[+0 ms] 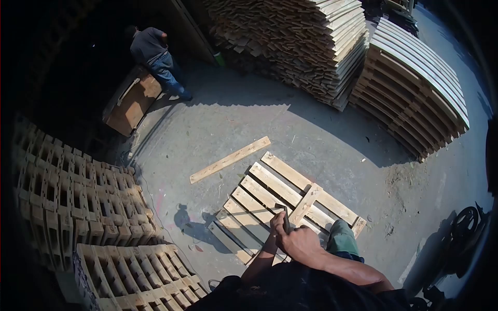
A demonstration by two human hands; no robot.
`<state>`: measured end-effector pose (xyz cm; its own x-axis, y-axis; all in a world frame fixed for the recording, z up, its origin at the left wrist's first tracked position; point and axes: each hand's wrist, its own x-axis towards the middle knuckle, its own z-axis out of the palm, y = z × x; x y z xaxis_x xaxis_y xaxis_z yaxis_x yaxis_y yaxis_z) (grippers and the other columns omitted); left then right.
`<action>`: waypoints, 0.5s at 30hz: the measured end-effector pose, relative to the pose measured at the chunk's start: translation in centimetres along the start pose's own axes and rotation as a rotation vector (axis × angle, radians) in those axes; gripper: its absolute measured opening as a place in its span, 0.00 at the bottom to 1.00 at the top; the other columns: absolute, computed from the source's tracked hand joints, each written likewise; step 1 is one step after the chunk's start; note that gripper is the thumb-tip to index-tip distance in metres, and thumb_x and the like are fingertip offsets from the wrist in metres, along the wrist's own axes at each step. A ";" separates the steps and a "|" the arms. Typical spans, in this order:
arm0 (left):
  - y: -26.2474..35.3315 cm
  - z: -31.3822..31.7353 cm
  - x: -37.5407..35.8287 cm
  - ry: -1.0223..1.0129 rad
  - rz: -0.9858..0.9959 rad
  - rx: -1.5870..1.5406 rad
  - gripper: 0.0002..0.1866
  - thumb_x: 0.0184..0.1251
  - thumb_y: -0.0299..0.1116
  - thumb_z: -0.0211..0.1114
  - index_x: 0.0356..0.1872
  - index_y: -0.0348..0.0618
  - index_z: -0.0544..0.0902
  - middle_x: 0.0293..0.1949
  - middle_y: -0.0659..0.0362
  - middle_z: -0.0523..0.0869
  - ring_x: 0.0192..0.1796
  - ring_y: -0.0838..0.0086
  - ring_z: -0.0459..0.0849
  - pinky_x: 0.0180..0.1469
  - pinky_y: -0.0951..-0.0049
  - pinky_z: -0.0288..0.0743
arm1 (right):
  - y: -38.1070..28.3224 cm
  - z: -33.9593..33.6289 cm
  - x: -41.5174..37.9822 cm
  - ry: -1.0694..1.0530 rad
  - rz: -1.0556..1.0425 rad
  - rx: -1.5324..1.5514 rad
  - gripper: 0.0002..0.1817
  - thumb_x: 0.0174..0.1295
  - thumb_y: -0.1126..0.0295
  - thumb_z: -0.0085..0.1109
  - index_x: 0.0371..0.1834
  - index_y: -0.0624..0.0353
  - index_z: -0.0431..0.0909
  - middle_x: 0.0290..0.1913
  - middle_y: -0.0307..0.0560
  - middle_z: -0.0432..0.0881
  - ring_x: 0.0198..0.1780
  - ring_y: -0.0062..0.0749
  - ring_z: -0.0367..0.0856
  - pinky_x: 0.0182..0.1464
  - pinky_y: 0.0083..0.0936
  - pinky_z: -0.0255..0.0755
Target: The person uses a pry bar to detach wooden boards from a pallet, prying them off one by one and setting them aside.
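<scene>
Landmark: the pallet [282,199], flat on the floor [321,129], slats up so they can be worked from above. Left of it, stacked pallets [78,202] stand clear of the work area. Beyond its far-left corner lies a loose board [230,159]; farther off, a person [154,59] bends at a box [129,101]. Over the near edge, the left hand is hidden behind the right; its state cannot be told. The right hand [301,243], forearm angled down, is closed around a tool [285,216] whose tip meets a slat. Behind right: lumber stacks [410,88].
</scene>
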<state>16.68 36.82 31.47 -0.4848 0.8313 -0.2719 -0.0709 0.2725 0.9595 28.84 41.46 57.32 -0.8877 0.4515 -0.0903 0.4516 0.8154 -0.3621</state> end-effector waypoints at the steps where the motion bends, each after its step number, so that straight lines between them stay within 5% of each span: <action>1: -1.0 -0.5 0.9 0.035 -0.150 -0.139 0.16 0.64 0.44 0.54 0.28 0.41 0.77 0.24 0.63 0.75 0.27 0.76 0.72 0.29 0.72 0.66 | -0.5 0.8 0.4 -0.013 -0.014 -0.069 0.30 0.55 0.66 0.50 0.60 0.72 0.60 0.16 0.48 0.78 0.16 0.39 0.78 0.19 0.32 0.71; 2: -2.1 -1.2 1.5 0.070 -0.249 -0.222 0.17 0.64 0.45 0.54 0.24 0.42 0.78 0.20 0.64 0.74 0.24 0.78 0.71 0.25 0.72 0.64 | -0.9 0.4 0.9 -0.054 -0.037 -0.066 0.27 0.56 0.66 0.50 0.58 0.69 0.62 0.17 0.48 0.79 0.17 0.40 0.79 0.21 0.33 0.71; 3: -4.6 -1.5 2.6 0.086 -0.011 0.033 0.18 0.63 0.46 0.55 0.23 0.41 0.76 0.20 0.64 0.73 0.24 0.76 0.70 0.26 0.70 0.64 | -1.3 1.3 1.3 -0.063 -0.035 -0.097 0.23 0.57 0.66 0.49 0.56 0.63 0.66 0.18 0.48 0.79 0.19 0.41 0.80 0.21 0.34 0.72; 6: -6.3 -1.9 4.4 0.064 -0.238 0.173 0.19 0.62 0.47 0.55 0.30 0.38 0.80 0.27 0.59 0.80 0.30 0.73 0.77 0.32 0.70 0.70 | -2.4 0.9 2.4 -0.159 -0.057 -0.141 0.20 0.58 0.65 0.49 0.54 0.57 0.68 0.17 0.48 0.79 0.20 0.42 0.81 0.21 0.34 0.72; 12: -4.4 -1.9 2.3 0.150 0.241 -0.132 0.19 0.63 0.44 0.55 0.44 0.38 0.80 0.39 0.55 0.83 0.43 0.68 0.82 0.39 0.69 0.78 | -3.5 0.8 3.1 -0.140 -0.100 -0.193 0.18 0.61 0.64 0.47 0.55 0.54 0.70 0.15 0.48 0.78 0.20 0.42 0.81 0.20 0.35 0.72; 14: -3.8 -2.1 3.7 0.098 -0.720 -0.779 0.17 0.64 0.43 0.55 0.48 0.43 0.78 0.43 0.57 0.82 0.45 0.66 0.81 0.37 0.65 0.79 | -3.9 0.6 3.1 -0.182 -0.092 -0.185 0.21 0.60 0.65 0.47 0.57 0.54 0.69 0.14 0.47 0.78 0.19 0.41 0.80 0.20 0.34 0.72; 15: -3.8 -2.2 3.6 0.100 -0.721 -0.792 0.17 0.64 0.43 0.55 0.48 0.43 0.78 0.43 0.57 0.82 0.45 0.66 0.81 0.37 0.65 0.79 | -3.9 0.7 3.1 -0.190 -0.098 -0.193 0.21 0.60 0.65 0.47 0.57 0.54 0.69 0.14 0.47 0.78 0.19 0.41 0.80 0.20 0.34 0.72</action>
<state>13.31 37.75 26.99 -0.1696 0.5472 -0.8196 -0.8959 0.2610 0.3596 24.28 39.42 57.77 -0.9205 0.3064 -0.2427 0.3558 0.9138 -0.1958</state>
